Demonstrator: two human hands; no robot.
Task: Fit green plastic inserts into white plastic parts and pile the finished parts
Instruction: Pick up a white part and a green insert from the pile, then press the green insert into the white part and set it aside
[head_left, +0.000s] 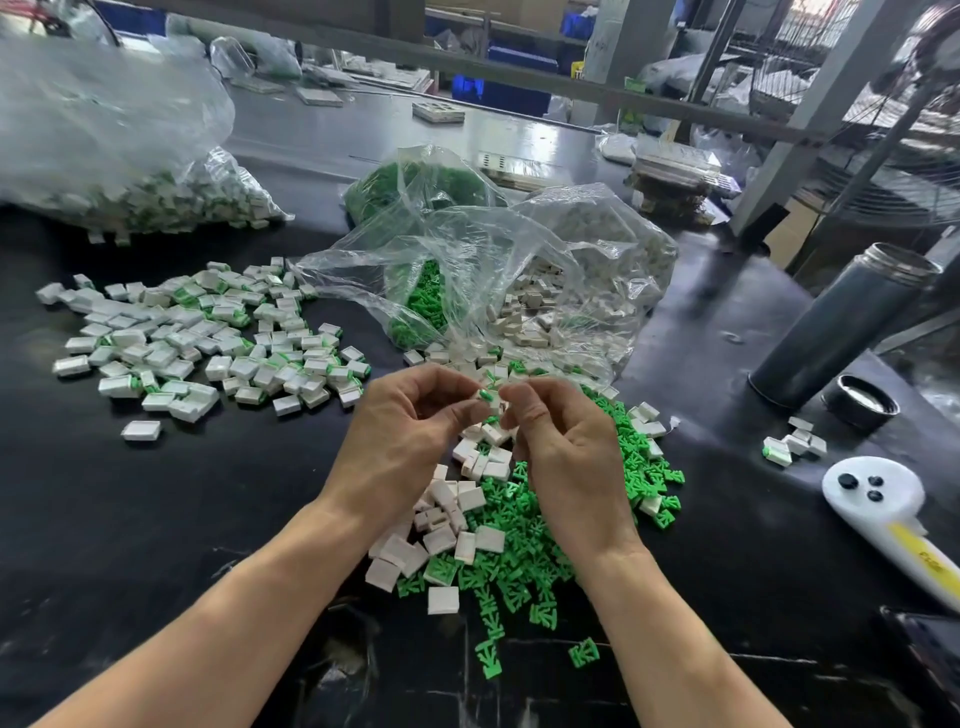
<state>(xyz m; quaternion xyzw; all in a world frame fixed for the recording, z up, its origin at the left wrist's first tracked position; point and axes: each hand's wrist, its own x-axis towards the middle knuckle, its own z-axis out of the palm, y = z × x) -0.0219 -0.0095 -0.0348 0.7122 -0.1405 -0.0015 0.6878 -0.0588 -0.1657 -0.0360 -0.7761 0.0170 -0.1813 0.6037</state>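
My left hand (410, 431) and my right hand (558, 447) meet above the table's middle. Together they pinch one small white part with a green insert (485, 396) between the fingertips. Which hand holds which piece is hard to tell. Under and in front of the hands lies a mixed heap of loose white parts (447, 514) and green inserts (524, 561). A wide pile of finished parts (208, 338), white with green showing, is spread on the black table (156, 519) to the left.
Open clear bags of green inserts (426, 306) and white parts (540, 306) lie behind the hands. A large bag of finished parts (130, 156) sits far left. At right stand a dark flask (841, 327), its lid (862, 402) and a white handheld device (888, 509).
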